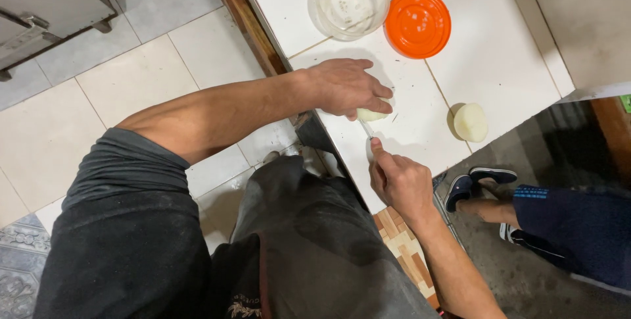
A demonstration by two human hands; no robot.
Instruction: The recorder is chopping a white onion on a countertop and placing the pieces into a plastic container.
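One head-worn camera looks steeply down, close above the white tiled counter (499, 62).

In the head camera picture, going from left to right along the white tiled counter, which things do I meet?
Left hand holding a pale onion piece → orange lid → peeled onion half.
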